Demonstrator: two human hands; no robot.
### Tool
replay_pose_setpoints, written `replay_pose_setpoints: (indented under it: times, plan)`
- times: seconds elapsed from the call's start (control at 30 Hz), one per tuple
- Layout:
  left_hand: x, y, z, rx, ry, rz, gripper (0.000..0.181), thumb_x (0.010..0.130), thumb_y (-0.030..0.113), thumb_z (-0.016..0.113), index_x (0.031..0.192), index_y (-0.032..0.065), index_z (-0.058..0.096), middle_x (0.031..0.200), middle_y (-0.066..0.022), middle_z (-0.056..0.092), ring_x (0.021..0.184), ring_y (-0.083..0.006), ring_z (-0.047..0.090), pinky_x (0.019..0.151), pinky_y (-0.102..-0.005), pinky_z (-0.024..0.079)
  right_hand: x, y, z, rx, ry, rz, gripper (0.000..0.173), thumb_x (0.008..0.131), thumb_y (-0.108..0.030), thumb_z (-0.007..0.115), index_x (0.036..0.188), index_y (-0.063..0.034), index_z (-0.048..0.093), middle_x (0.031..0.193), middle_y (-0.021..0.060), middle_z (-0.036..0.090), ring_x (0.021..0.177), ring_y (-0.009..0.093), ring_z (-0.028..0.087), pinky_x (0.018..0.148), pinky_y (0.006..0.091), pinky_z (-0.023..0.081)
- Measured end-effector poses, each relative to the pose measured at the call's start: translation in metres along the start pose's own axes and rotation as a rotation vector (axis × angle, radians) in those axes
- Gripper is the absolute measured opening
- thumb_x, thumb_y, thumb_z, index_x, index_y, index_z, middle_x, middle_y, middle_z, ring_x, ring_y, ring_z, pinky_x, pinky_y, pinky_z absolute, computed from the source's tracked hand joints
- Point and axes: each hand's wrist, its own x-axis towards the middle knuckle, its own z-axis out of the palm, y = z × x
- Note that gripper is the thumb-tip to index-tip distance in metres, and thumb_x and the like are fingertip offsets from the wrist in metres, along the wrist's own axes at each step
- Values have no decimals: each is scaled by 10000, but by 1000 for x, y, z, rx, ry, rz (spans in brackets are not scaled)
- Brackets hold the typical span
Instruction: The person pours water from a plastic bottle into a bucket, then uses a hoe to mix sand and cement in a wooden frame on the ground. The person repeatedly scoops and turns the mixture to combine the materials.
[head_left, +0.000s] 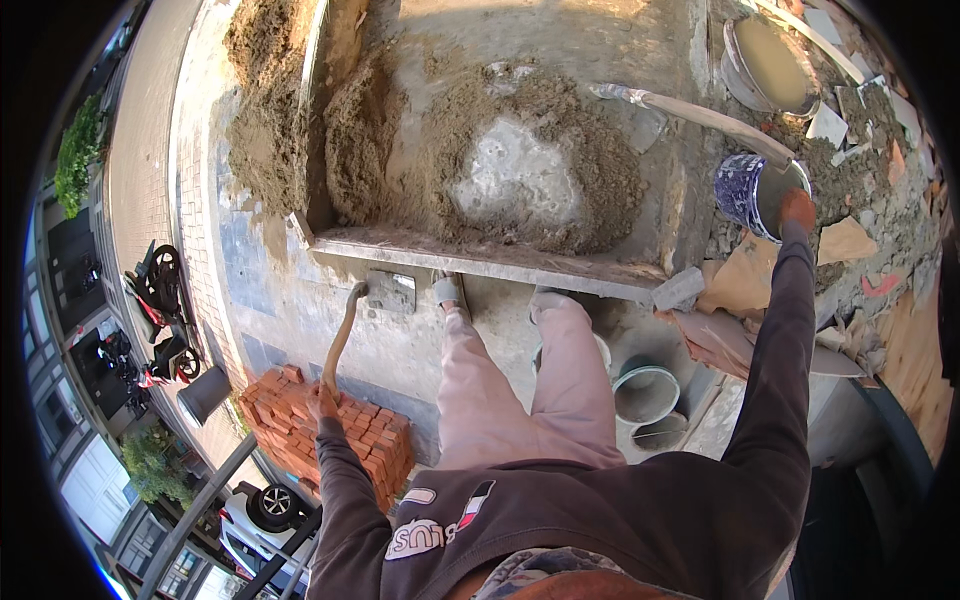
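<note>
At the left, my left hand (322, 401) grips the curved wooden handle of a hoe (343, 337). Its flat metal blade (391, 291) lies on the concrete beside my foot. My right hand (796, 214) holds the rim of a blue plastic bucket (739, 191), which leans over on the rubble; my fingers partly hide the rim. In front of my feet, a wooden-edged mixing trough (480, 266) contains a mound of damp sand (607, 180) with a patch of grey cement powder (517, 172) on top.
A second wooden-handled hoe (705, 120) lies across the trough's right side, its handle end above the blue bucket. Murky water fills a tub (772, 64). Several buckets (646, 394) stand behind my right leg. Stacked red bricks (360, 435) are under my left arm; broken rubble (862, 180) covers the right.
</note>
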Motion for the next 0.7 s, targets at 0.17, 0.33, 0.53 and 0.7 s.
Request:
replay_pose_setpoints:
  times: [0.17,0.33,0.53,0.7]
  plan:
    - [-2,1,10,2,-19,26,251,932,213,552,1017,-22,571,845,-133,599,579,-234,615,439,-323,537,5,8,2,-42,38,18,326,835,-353,582,1011,-95,676,1047,160,665,979,361,629,850,449,499]
    - [-13,12,15,94,-1,77,268,933,189,545,1056,-47,575,847,-147,608,609,-246,633,440,-324,539,8,7,5,17,74,27,319,863,-341,553,991,-76,674,1004,167,672,928,381,634,831,448,499]
    - [-9,3,10,21,3,61,232,937,213,549,986,-8,596,769,-112,594,532,-205,596,426,-302,511,14,13,13,145,97,12,222,840,-259,542,868,-108,703,862,137,689,824,300,663,752,427,499]
    - [-7,5,13,35,-13,14,223,938,206,539,1013,-1,576,801,-113,597,553,-209,609,436,-301,516,14,24,14,135,39,8,258,873,-271,499,808,-143,713,799,72,701,808,247,670,726,408,501]
